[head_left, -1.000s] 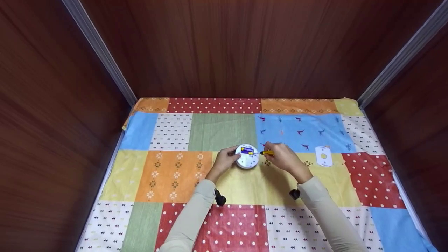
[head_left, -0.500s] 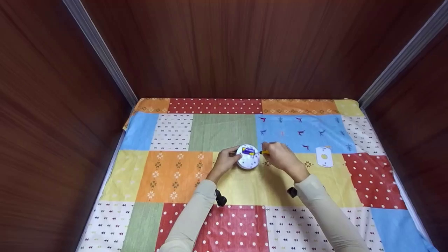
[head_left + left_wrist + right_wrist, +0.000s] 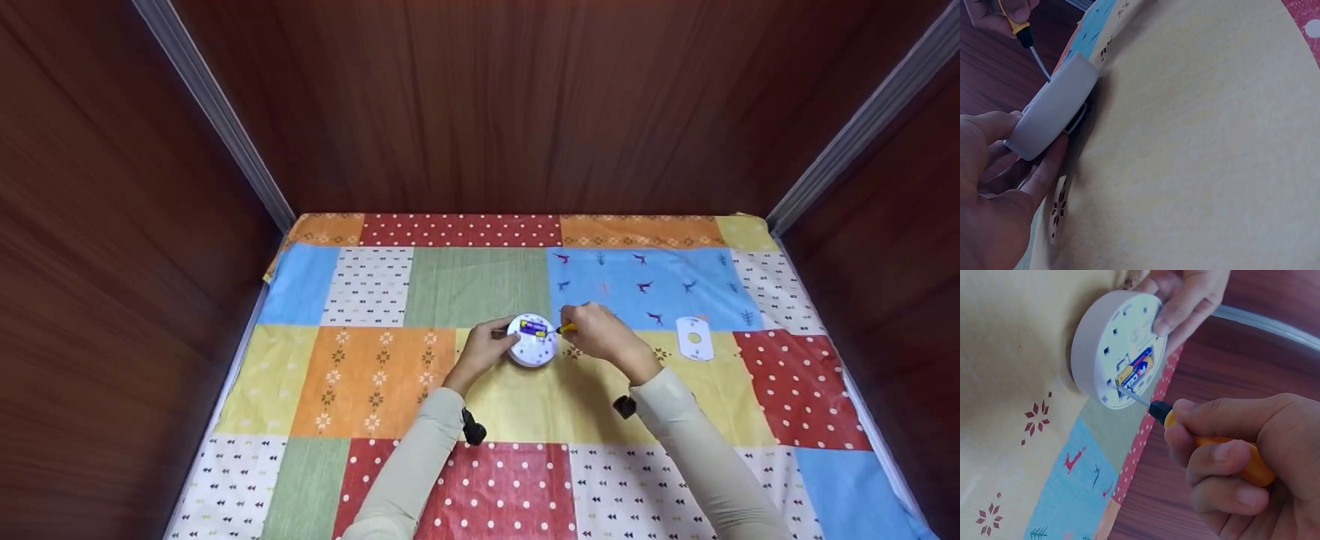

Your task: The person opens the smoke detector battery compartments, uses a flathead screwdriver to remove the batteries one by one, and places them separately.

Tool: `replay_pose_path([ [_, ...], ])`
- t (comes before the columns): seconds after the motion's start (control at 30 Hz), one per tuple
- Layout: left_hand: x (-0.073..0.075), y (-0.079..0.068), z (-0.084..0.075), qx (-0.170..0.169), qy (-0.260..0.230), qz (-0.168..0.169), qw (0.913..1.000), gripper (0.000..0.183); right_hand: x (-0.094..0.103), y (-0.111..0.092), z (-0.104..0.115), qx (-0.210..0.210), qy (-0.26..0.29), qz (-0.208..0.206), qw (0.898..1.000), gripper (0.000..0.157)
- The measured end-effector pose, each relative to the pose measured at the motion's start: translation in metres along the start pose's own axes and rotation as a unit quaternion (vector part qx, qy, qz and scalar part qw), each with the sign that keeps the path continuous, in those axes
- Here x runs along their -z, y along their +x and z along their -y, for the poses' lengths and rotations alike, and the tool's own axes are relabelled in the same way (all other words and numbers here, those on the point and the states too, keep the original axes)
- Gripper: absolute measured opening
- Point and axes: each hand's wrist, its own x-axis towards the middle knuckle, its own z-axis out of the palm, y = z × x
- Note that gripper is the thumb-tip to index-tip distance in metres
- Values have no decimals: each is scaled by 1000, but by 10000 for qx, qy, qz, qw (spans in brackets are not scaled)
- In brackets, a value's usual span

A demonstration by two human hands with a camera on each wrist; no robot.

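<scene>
My left hand (image 3: 481, 354) grips a round white smoke detector (image 3: 529, 354) by its left edge, thumb on the flat back face. Set into that face are batteries (image 3: 1139, 370) with blue and yellow wrappers, in an uncovered compartment. A screwdriver (image 3: 1258, 469) with a yellow-orange handle and black collar is held in my right hand (image 3: 606, 334), fingers wrapped round the handle. Its metal tip meets the compartment at one end of the batteries. In the left wrist view the detector (image 3: 1053, 107) stands tilted close over the cloth, its dark underside mostly hidden.
A white plate (image 3: 685, 330) with a round centre hole lies to the right of my right hand. Patchwork cloth (image 3: 510, 285) covers the table. Dark wood panels (image 3: 480, 105) rise behind it and at both sides.
My right hand has shifted slightly left and turned, so less of the screwdriver handle shows. The detector stays in my left hand, with the screwdriver tip still at the battery end.
</scene>
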Motion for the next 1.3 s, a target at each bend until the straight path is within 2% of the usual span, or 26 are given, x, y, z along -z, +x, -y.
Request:
replay_pose_path([
  [0.23, -1, -1, 1, 88, 3, -59, 9999, 44, 3, 4, -3, -342, 477, 307, 9978, 4],
  [0.5, -1, -1, 1, 156, -40, -41, 9999, 43, 3, 5, -13, -378, 1035, 409, 9931, 5],
  [0.73, -1, -1, 0, 163, -118, -20, 9998, 42, 3, 3, -27, -837, 1826, 636, 9775, 6],
  [0.97, 0, -1, 0, 91, -111, -15, 9999, 42, 2, -1, -36, -981, 2509, 666, 9607, 9],
  [1.3, -2, -1, 0, 195, -185, -42, 9996, 42, 1, -5, -43, -1104, 2842, 657, 9501, 11],
])
